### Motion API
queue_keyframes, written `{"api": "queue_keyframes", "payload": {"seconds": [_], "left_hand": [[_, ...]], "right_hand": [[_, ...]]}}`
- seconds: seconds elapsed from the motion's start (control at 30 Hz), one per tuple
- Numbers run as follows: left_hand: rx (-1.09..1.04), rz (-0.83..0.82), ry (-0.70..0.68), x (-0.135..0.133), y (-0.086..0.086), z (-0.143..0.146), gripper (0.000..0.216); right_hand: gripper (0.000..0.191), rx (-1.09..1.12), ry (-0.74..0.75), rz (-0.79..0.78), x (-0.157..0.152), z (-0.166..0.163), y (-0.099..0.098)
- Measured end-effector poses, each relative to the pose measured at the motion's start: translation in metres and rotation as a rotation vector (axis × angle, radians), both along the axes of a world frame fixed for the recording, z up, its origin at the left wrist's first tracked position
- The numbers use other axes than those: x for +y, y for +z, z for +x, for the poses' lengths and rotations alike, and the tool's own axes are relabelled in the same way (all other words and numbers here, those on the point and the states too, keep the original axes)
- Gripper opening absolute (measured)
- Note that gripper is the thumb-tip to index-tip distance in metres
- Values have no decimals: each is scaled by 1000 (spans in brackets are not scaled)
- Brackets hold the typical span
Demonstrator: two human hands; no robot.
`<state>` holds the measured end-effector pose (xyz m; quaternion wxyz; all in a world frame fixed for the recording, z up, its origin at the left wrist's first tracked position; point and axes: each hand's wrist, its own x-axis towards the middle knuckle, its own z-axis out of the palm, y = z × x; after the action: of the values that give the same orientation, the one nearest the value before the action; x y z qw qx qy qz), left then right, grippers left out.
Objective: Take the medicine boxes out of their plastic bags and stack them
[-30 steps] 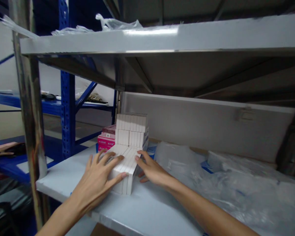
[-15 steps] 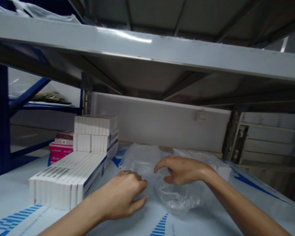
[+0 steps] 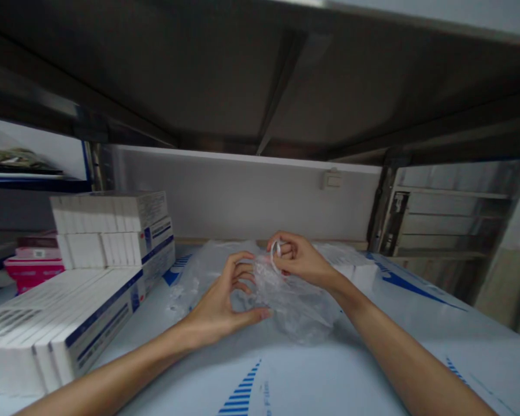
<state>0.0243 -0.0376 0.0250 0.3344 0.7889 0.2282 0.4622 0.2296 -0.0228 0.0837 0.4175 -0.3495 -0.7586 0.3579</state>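
A crumpled clear plastic bag (image 3: pixel 301 315) lies on the shelf in front of me. My right hand (image 3: pixel 299 260) has its fingers curled and pinched at the gathered top of this bag. A thin white loop (image 3: pixel 275 257) shows at those fingertips; whether it is a band or part of the bag I cannot tell. Just left of the bag is my left hand (image 3: pixel 225 300), its thumb and fingers spread with nothing gripped between them. Another clear plastic bag (image 3: pixel 208 260) lies behind the left hand, partly covered by it.
Stacked white boxes (image 3: pixel 112 242) with blue stripes stand at the left, beside pink boxes (image 3: pixel 34 268). More white boxes under clear plastic (image 3: pixel 351 260) sit at the back right. A metal shelf (image 3: pixel 199 75) hangs low overhead. Blue-printed film covers the surface (image 3: pixel 329 381).
My view has moved closer under the upper shelf and turned right. My right hand has closed on the bag's top, and the white loop has come into sight. My left hand has spread its fingers.
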Motion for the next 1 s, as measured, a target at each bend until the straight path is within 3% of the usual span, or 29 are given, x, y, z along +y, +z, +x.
{"api": "queue_keyframes", "payload": {"seconds": [0.07,0.13,0.2,0.4,0.53,0.63,0.77,0.87,0.93,1.0], "left_hand": [[-74,-71,9,5,-8,3,61],[-39,-98,12,9,-11,1,32],[15,-105,-8,11,-10,-4,19],[89,-65,41,16,-2,-23,26],[48,-21,133,21,7,-28,33],[-1,-100,136,24,13,-31,36],[-166,-274,250,29,15,-35,39],[-300,-364,282,34,13,-37,37],[-394,-430,257,36,12,-38,35],[-448,-417,253,35,12,-39,47]], "right_hand": [[27,104,-22,-19,3,0,-2],[32,147,-58,-34,6,2,-3],[34,232,-139,-37,9,8,-2],[14,750,-389,-125,25,49,1],[8,869,-440,-134,35,69,-4],[15,828,-424,-105,40,72,-10],[25,720,-361,-125,33,59,-11],[35,358,-235,-226,19,45,-9],[50,80,-137,-215,10,38,-11],[67,-66,-53,-167,6,33,-15]]}}
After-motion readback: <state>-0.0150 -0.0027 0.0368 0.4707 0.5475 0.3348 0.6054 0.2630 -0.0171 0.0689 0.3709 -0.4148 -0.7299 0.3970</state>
